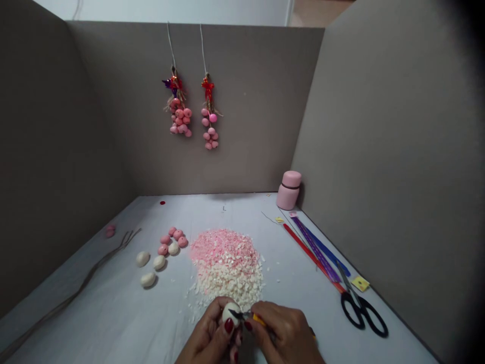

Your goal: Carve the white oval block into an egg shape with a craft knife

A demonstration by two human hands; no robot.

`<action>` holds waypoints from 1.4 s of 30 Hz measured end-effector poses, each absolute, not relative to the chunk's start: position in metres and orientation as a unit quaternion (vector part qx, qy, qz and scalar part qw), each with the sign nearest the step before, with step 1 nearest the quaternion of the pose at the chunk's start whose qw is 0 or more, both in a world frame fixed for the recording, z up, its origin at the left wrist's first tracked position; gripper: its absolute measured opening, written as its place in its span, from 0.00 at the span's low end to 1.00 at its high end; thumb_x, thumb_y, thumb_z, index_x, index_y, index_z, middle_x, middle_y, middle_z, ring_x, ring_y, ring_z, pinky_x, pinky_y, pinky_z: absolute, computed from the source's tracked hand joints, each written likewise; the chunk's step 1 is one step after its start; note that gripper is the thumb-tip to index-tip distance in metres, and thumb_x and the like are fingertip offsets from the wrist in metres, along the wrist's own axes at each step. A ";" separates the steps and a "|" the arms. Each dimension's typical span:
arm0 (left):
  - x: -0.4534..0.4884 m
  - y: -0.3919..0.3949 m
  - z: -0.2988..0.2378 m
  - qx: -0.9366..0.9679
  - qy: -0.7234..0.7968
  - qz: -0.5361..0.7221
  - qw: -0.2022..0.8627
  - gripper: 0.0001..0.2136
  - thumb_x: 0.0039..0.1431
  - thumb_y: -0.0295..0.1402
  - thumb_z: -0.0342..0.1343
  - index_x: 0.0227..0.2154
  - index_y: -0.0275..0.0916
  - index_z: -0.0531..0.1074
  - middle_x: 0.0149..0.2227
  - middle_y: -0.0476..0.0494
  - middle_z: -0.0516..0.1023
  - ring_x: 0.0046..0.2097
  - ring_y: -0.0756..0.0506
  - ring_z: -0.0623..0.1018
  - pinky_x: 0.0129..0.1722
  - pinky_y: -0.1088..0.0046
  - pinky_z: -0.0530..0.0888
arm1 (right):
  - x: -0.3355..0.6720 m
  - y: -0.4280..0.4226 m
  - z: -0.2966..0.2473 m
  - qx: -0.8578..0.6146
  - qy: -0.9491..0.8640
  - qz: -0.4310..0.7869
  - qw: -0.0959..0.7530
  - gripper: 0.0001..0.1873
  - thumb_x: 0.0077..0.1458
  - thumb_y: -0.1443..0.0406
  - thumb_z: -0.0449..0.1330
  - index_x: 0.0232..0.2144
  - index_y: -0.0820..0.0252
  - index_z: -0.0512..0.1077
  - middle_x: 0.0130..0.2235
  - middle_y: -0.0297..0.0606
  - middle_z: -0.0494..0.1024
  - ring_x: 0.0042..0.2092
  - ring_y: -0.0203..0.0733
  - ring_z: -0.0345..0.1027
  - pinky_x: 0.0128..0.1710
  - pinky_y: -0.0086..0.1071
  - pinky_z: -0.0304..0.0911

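Low in the head view, my left hand [212,331] closes its fingers and thumb round a small white ball [229,314]. My right hand [286,331] grips a craft knife with a yellow handle [259,319]; most of its handle is hidden in the palm. The dark blade [235,314] lies against the ball's face. Just beyond both hands spreads a heap of flakes, pink at the back [223,245] and white at the front [235,283]. To the left lie several white balls [148,279] and several pink balls [165,239].
Black-handled scissors [356,303] and red, purple and blue strips [318,247] lie at the right. A pink jar [289,190] stands in the back corner. Brown twine [83,283] runs along the left. Two pink ball strings [180,116] hang on the grey back panel [250,101].
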State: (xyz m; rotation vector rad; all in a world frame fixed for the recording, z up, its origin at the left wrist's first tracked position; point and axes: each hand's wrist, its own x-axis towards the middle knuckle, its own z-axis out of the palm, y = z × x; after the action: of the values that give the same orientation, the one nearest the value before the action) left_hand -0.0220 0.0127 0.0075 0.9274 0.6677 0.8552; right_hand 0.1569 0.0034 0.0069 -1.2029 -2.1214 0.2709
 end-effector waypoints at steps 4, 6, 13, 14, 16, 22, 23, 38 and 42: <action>-0.022 0.012 0.009 0.428 0.277 0.391 0.767 0.16 0.51 0.47 0.60 0.30 0.39 0.69 0.24 0.53 0.70 0.23 0.55 0.66 0.24 0.77 0.60 | 0.158 0.009 0.006 -0.525 -0.777 0.131 0.321 0.17 0.64 0.61 0.46 0.24 0.56 0.64 0.21 0.30 0.69 0.22 0.35 0.64 0.24 0.27 0.52; -0.021 0.012 0.011 0.408 0.263 0.393 0.781 0.15 0.51 0.46 0.61 0.28 0.38 0.69 0.23 0.52 0.72 0.22 0.56 0.67 0.23 0.79 0.58 | 0.160 0.012 0.006 -0.561 -0.752 0.139 0.316 0.18 0.64 0.60 0.47 0.23 0.56 0.63 0.19 0.29 0.68 0.21 0.35 0.63 0.22 0.27 0.50; -0.019 0.018 0.013 0.271 0.291 0.409 0.821 0.15 0.43 0.39 0.69 0.32 0.35 0.78 0.24 0.50 0.76 0.23 0.56 0.74 0.24 0.81 0.70 | 0.162 0.010 0.005 -0.518 -0.769 0.145 0.345 0.18 0.66 0.60 0.46 0.25 0.56 0.63 0.22 0.30 0.69 0.23 0.35 0.64 0.24 0.26 0.53; -0.020 0.018 0.012 0.261 0.296 0.411 0.822 0.15 0.43 0.39 0.69 0.32 0.35 0.79 0.24 0.49 0.78 0.23 0.55 0.75 0.23 0.81 0.70 | 0.161 0.009 0.005 -0.507 -0.772 0.144 0.355 0.17 0.66 0.60 0.46 0.25 0.56 0.64 0.22 0.30 0.69 0.23 0.35 0.64 0.24 0.26 0.54; -0.021 0.019 0.012 0.238 0.300 0.417 0.824 0.14 0.43 0.37 0.69 0.34 0.38 0.79 0.26 0.48 0.81 0.24 0.55 0.76 0.25 0.81 0.72 | 0.160 0.007 0.002 -0.481 -0.781 0.140 0.372 0.16 0.66 0.62 0.46 0.26 0.57 0.65 0.23 0.31 0.69 0.24 0.35 0.65 0.25 0.25 0.55; -0.022 0.017 0.012 0.234 0.257 0.408 0.844 0.12 0.45 0.38 0.68 0.32 0.40 0.77 0.25 0.47 0.82 0.23 0.55 0.76 0.24 0.82 0.70 | 0.156 0.003 0.001 -0.444 -0.806 0.144 0.365 0.15 0.65 0.63 0.46 0.28 0.58 0.67 0.24 0.33 0.71 0.24 0.35 0.66 0.25 0.25 0.57; -0.021 0.017 0.012 0.239 0.251 0.402 0.848 0.12 0.45 0.38 0.68 0.32 0.39 0.77 0.24 0.47 0.82 0.22 0.56 0.76 0.23 0.83 0.69 | 0.156 0.003 0.001 -0.444 -0.807 0.147 0.361 0.15 0.65 0.63 0.46 0.28 0.58 0.67 0.24 0.33 0.71 0.25 0.35 0.66 0.26 0.25 0.57; -0.025 0.015 0.025 0.268 0.267 0.387 0.841 0.12 0.46 0.40 0.66 0.29 0.36 0.77 0.22 0.49 0.79 0.20 0.57 0.73 0.21 0.84 0.64 | 0.160 0.008 0.009 -0.514 -0.769 0.147 0.350 0.18 0.65 0.61 0.46 0.24 0.57 0.65 0.21 0.30 0.68 0.22 0.34 0.64 0.23 0.25 0.54; -0.026 0.017 0.018 0.199 0.263 0.390 0.860 0.10 0.49 0.38 0.65 0.26 0.36 0.76 0.22 0.49 0.80 0.19 0.56 0.74 0.20 0.84 0.65 | 0.159 0.006 0.005 -0.452 -0.802 0.120 0.371 0.15 0.65 0.63 0.46 0.27 0.58 0.66 0.23 0.32 0.70 0.24 0.35 0.66 0.25 0.25 0.56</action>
State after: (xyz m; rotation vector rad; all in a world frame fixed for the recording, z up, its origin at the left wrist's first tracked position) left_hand -0.0256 0.0173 0.0182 0.4178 0.5530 0.8183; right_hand 0.1585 0.0060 0.0055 -1.1581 -2.0575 0.3066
